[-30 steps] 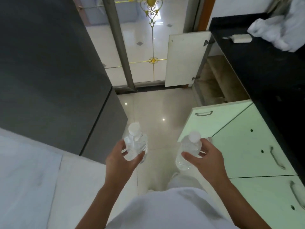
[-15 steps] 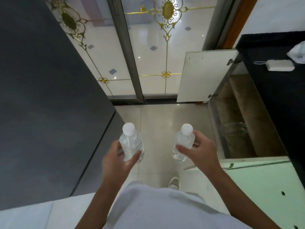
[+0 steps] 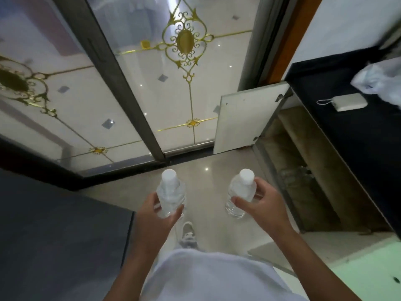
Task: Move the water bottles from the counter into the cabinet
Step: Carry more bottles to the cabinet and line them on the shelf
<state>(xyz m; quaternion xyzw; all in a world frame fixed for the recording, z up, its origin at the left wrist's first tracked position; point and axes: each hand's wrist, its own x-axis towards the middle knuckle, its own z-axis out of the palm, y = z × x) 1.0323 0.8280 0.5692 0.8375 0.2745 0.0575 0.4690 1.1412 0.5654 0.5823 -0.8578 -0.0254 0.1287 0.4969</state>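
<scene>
Below the glass door, over the tiled floor (image 3: 208,183), both forearms reach forward from the bottom of the view, wrists about level and well apart. At about 7 o'clock of centre, the left hand (image 3: 155,210) curls around the lower body of the left water bottle (image 3: 171,197), thumb on the near right side, fingers wrapped round the far left side; the bottle stands nearly upright with its white cap toward the door. At about 5 o'clock of centre, the right hand (image 3: 263,206) grips the right water bottle (image 3: 239,195) from its right side, thumb crossing the front of the bottle, fingers behind it near the neck; this bottle tilts slightly, cap toward 12 o'clock, its base hanging free below the hand. Neither bottle touches the other.

Toward 3 o'clock the cabinet (image 3: 303,161) stands open, its white door (image 3: 245,120) swung out toward the glass door, the brown inside visible with something clear but indistinct on its floor. Above it runs the black worktop (image 3: 351,135), carrying a small white device (image 3: 350,102) with a cord and, at the far right edge, a crumpled plastic bag (image 3: 379,81). A white shoe (image 3: 188,232) shows on the floor between the forearms.
</scene>
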